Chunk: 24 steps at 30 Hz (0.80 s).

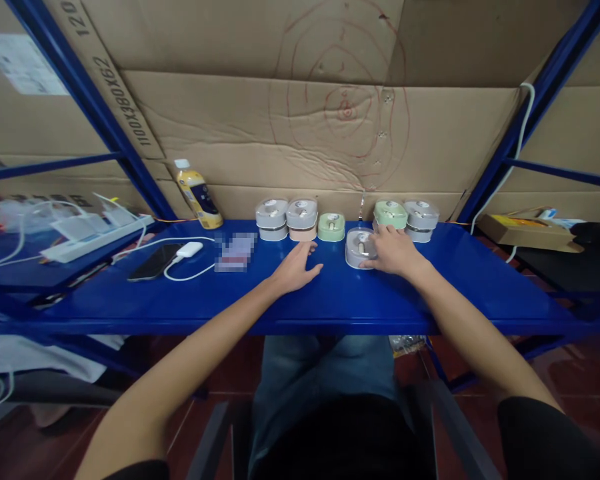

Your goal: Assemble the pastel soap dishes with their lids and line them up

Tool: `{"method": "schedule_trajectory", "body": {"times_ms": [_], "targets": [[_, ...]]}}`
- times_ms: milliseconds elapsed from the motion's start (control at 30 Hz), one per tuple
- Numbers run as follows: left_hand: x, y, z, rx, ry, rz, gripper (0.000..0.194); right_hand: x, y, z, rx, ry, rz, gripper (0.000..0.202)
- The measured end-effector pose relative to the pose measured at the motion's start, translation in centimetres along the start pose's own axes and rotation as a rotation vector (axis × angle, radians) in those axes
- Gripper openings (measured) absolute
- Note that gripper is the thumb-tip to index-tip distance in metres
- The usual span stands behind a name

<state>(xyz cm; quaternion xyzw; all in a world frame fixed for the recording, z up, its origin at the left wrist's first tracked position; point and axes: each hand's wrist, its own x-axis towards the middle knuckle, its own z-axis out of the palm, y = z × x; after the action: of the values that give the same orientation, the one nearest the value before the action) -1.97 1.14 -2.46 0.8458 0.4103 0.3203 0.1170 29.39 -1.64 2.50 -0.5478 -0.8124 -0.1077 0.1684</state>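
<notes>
My right hand [395, 250] is closed around the right side of a grey box with a clear lid [359, 249], which stands on the blue table [325, 303]. My left hand [298, 268] rests near the table top with its fingers apart, holding nothing. Just beyond it is a single green box [331, 227]. At its left stand two stacks of lidded boxes, one grey [272, 219], the other grey over pink [303, 219]. Behind my right hand are a green-topped stack [391, 215] and a grey stack [421, 221].
A yellow drink bottle [199, 195] stands at the back left. Before it lie a phone [156, 262], a white charger [189, 250] with its cable, and a blurred packet [236, 252]. A power strip [97, 239] is farther left. Cardboard [220, 120] walls the back.
</notes>
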Motion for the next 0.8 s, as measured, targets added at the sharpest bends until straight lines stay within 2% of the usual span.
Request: {"method": "schedule_trajectory", "body": {"times_ms": [200, 333, 467, 567, 667, 733, 800], "targets": [[-0.1, 0.7, -0.5, 0.013, -0.048, 0.003, 0.049, 4.4, 2.3, 1.4, -0.102, -0.005, -0.090, 0.048], [-0.1, 0.6, -0.5, 0.017, -0.050, -0.001, 0.047, 6.9, 2.4, 1.9, -0.232, -0.002, -0.071, 0.044], [-0.1, 0.5, -0.3, 0.027, -0.050, 0.006, 0.046, 8.1, 0.4, 2.1, -0.332, 0.008, -0.051, 0.052], [-0.1, 0.4, -0.2, 0.034, -0.044, 0.013, 0.045, 8.5, -2.1, 2.8, -0.240, 0.028, -0.143, 0.068], [0.0, 0.2, -0.2, 0.045, -0.027, 0.016, 0.045, 8.8, -4.7, 3.8, -0.138, -0.046, -0.203, 0.079], [0.0, 0.0, -0.3, 0.051, 0.009, 0.010, 0.046, 8.4, -5.9, 3.9, -0.095, -0.095, -0.211, 0.075], [0.1, -0.2, -0.5, 0.039, 0.073, 0.004, 0.052, 7.3, -6.6, 3.2, -0.047, -0.084, -0.229, 0.063]]}}
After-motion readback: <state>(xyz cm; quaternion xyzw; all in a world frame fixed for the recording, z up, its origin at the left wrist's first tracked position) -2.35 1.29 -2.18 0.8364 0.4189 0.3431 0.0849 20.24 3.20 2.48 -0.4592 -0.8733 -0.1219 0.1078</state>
